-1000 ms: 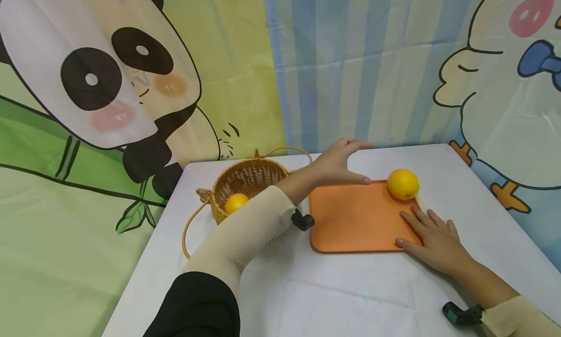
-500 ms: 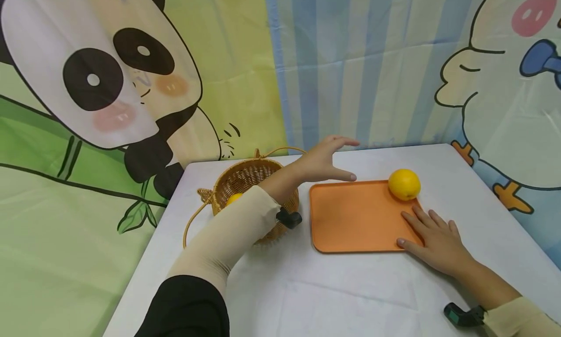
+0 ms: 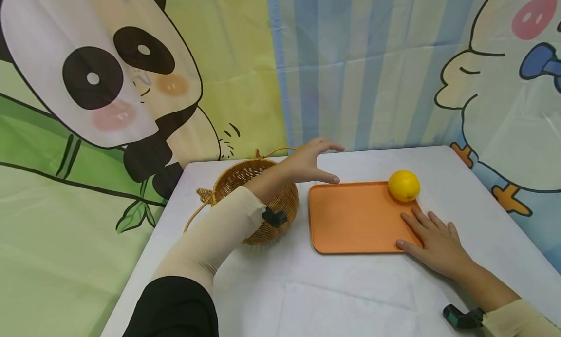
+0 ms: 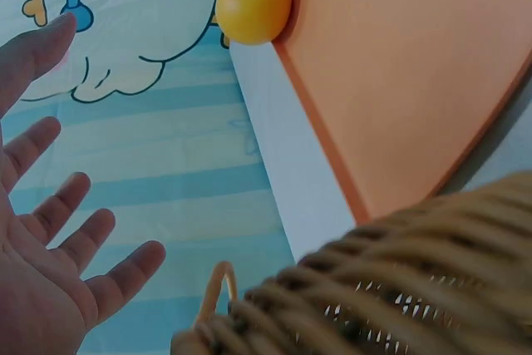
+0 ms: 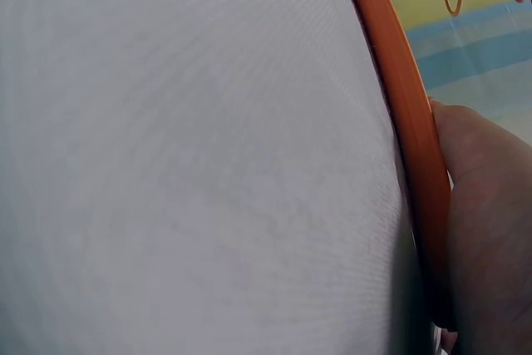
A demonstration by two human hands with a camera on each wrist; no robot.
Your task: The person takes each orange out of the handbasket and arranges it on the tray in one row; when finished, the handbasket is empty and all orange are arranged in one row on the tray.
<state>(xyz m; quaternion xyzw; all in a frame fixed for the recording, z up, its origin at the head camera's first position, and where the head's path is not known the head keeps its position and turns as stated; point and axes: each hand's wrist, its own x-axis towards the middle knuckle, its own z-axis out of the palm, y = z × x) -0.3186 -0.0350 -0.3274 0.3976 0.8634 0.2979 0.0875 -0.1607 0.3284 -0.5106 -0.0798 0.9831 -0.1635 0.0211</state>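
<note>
Above the right side of the wicker basket (image 3: 280, 210), my left hand (image 3: 308, 162) hangs in the air with spread fingers and nothing in them. Its forearm crosses over the basket and hides part of the inside. An orange tray (image 3: 355, 220) lies to the right of the basket. On the tray's far right corner sits a yellow-orange fruit (image 3: 403, 186), seen also in the left wrist view as a round fruit (image 4: 253, 7). My right hand (image 3: 440, 244) rests on the tray's near right corner, fingers spread, just below the fruit without holding it.
The white table (image 3: 342, 293) carries the basket and tray. A thin basket handle (image 3: 197, 216) sticks out at the left, another at the back. Behind the table hangs a printed curtain (image 3: 333, 74) with a panda and a white figure.
My left hand has moved left, from over the tray's far left edge back towards the basket. Its arm now hides the fruit inside the basket. My right hand, the tray and its fruit have not moved.
</note>
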